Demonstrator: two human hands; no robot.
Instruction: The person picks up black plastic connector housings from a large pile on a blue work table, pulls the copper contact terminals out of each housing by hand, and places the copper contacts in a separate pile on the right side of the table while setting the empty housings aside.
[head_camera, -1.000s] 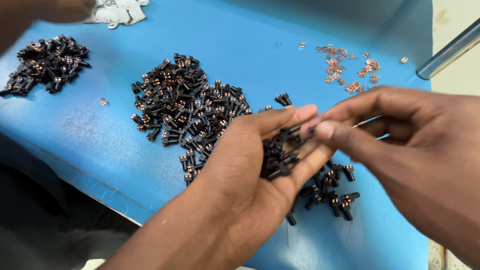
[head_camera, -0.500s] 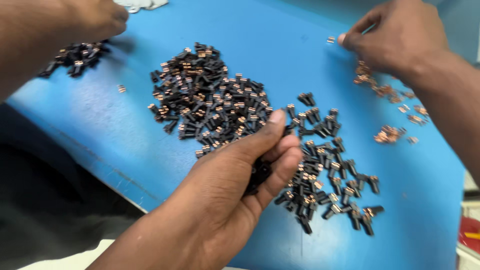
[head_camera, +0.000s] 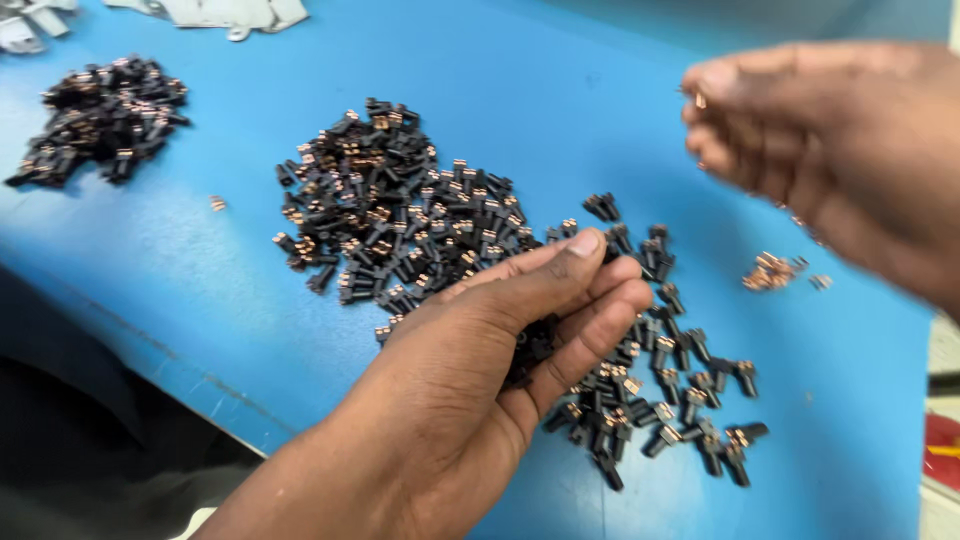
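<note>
Above the big black-and-copper connector pile (head_camera: 400, 215), the left hand (head_camera: 480, 380) cups several connectors (head_camera: 530, 345) that could spill, while the blurred right hand (head_camera: 830, 150) pinches 1 tiny copper piece (head_camera: 699, 100), easily dropped.

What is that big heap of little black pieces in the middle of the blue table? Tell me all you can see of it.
The middle heap is a loose, jumbled mound of many small black parts, seemingly plastic, most with a copper-coloured metal end. They lie every way up on the blue table. A looser scatter trails to the right, beyond the left hand, whose curled fingers hold a few such parts just beside the heap's near edge. The blurred right hand is well clear.
</note>
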